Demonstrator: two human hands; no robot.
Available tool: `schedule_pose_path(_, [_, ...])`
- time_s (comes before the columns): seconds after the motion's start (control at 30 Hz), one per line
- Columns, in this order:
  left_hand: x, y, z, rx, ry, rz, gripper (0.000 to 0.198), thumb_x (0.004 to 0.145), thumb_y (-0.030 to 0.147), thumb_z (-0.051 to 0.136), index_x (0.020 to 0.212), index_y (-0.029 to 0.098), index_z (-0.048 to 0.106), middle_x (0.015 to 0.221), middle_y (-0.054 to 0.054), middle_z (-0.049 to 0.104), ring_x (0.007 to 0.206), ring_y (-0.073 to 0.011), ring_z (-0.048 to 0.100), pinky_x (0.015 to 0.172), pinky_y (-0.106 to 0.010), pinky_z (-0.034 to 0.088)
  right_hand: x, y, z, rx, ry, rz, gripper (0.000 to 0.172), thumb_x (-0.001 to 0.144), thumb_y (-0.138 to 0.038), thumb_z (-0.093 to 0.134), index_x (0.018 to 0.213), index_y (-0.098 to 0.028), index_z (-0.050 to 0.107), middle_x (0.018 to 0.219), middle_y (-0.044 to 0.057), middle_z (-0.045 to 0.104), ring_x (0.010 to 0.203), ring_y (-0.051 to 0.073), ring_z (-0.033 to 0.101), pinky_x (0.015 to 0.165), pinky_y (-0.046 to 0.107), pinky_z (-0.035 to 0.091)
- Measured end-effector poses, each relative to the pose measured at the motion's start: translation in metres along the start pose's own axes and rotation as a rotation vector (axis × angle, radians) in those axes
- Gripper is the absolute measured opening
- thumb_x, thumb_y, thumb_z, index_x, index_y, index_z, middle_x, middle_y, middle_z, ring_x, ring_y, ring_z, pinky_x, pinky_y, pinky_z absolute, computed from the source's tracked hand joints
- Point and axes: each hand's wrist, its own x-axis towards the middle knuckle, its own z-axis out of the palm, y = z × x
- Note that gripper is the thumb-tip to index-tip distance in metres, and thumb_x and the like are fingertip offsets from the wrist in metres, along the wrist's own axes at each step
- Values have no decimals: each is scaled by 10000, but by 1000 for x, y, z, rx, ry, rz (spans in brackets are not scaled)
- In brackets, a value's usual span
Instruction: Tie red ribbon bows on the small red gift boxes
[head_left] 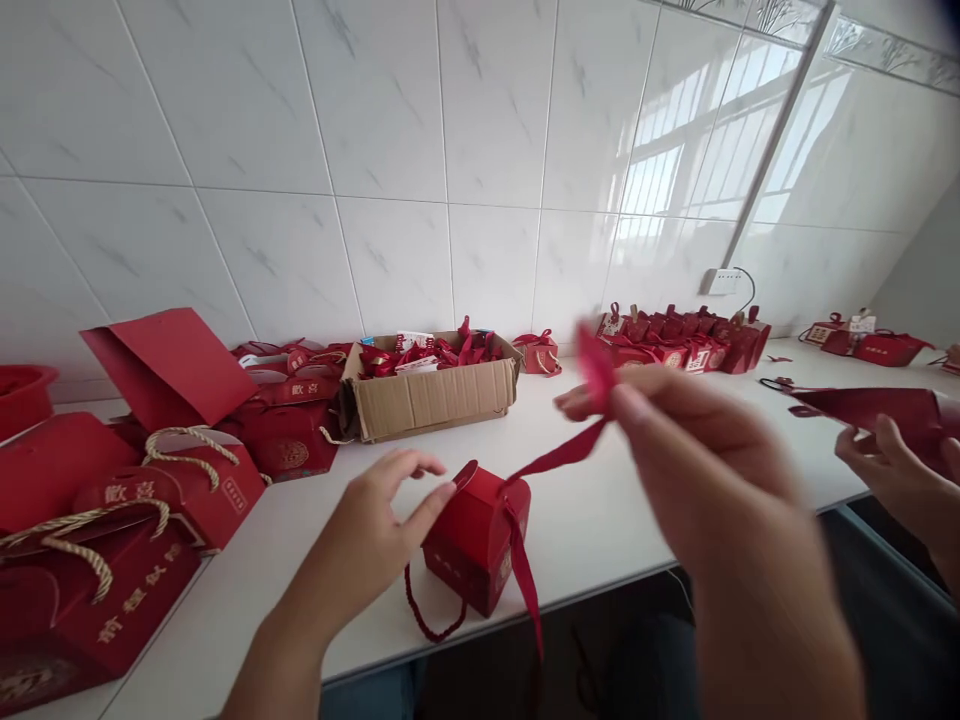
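Observation:
A small red gift box (469, 535) stands near the front edge of the white table, a dark red cord handle hanging at its left side. My left hand (382, 515) is at the box's upper left, thumb and fingers apart, with the thumb tip by the round tab on top. A red ribbon (562, 455) runs from the box's right side up to my right hand (690, 450), which pinches it between thumb and fingers, raised to the right of the box and blurred. The ribbon's other end hangs down over the table edge.
Larger red boxes with rope handles (202, 480) crowd the left. A cardboard box (431, 400) of red items stands behind. Rows of red boxes (682, 340) line the back right. Another person's hands (896, 470) hold a dark red piece at the right.

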Motion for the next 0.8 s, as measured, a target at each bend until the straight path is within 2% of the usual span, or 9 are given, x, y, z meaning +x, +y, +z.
schedule_pose_path(0.1, [0, -7, 12, -20, -86, -44, 201, 816, 429, 538, 896, 254, 598, 984, -14, 657, 925, -218, 605, 735, -295, 490, 4, -16, -17, 48, 163, -266, 119, 844, -322, 600, 807, -264, 696, 774, 6, 660, 830, 204, 646, 826, 362, 499])
schedule_pose_path(0.17, [2, -8, 14, -60, -130, -85, 177, 827, 404, 519, 874, 252, 596, 926, -7, 669, 838, -198, 627, 689, -283, 492, 8, -16, -20, 115, 198, -352, 187, 873, -314, 552, 747, -288, 688, 751, -4, 631, 868, 205, 636, 893, 374, 478])
schedule_pose_path(0.2, [3, -8, 14, -81, -135, -114, 180, 833, 401, 506, 876, 251, 596, 888, -6, 674, 789, -189, 633, 664, -278, 492, 11, -13, -19, 137, 205, -341, 225, 889, -295, 521, 729, -288, 680, 761, -4, 623, 898, 205, 626, 919, 377, 465])
schedule_pose_path(0.27, [5, -9, 12, -115, -119, -179, 207, 838, 411, 491, 901, 247, 601, 828, -7, 679, 716, -183, 637, 621, -274, 486, 14, 3, -8, 138, 194, -229, 228, 895, -261, 497, 740, -270, 663, 826, -1, 628, 953, 203, 607, 929, 385, 451])
schedule_pose_path(0.33, [4, -12, 11, -142, -78, -242, 248, 822, 437, 510, 938, 243, 612, 810, -13, 686, 685, -189, 639, 604, -279, 482, 16, 25, 10, 77, 93, -27, 157, 867, -295, 535, 762, -247, 642, 958, 9, 644, 998, 208, 593, 904, 384, 448])
schedule_pose_path(0.43, [0, -20, 14, -243, -43, -299, 352, 801, 492, 528, 1008, 226, 628, 813, -34, 707, 684, -209, 652, 602, -292, 490, 13, 62, 37, -111, -232, 320, 227, 829, -345, 559, 663, -197, 600, 1236, 44, 557, 1153, 245, 510, 974, 400, 376])
schedule_pose_path(0.5, [-3, -27, 18, -330, -21, -308, 423, 796, 514, 529, 1058, 198, 631, 860, -65, 721, 742, -233, 667, 634, -305, 507, 9, 81, 50, -226, -380, 469, 259, 822, -345, 536, 624, -185, 582, 1334, 57, 479, 1235, 272, 437, 1009, 423, 329])
schedule_pose_path(0.63, [-7, -35, 21, -429, 5, -314, 488, 795, 505, 545, 1136, 163, 615, 989, -109, 715, 879, -266, 666, 711, -325, 523, 1, 98, 61, -324, -502, 580, 289, 820, -340, 488, 586, -184, 553, 1362, 70, 449, 1288, 294, 377, 995, 444, 330])
schedule_pose_path(0.8, [-10, -33, 20, -442, -7, -312, 461, 804, 498, 550, 1140, 186, 602, 872, -56, 723, 790, -221, 671, 682, -297, 524, 0, 97, 64, -359, -559, 575, 266, 824, -342, 478, 628, -196, 584, 1354, 65, 461, 1301, 290, 362, 996, 461, 318])
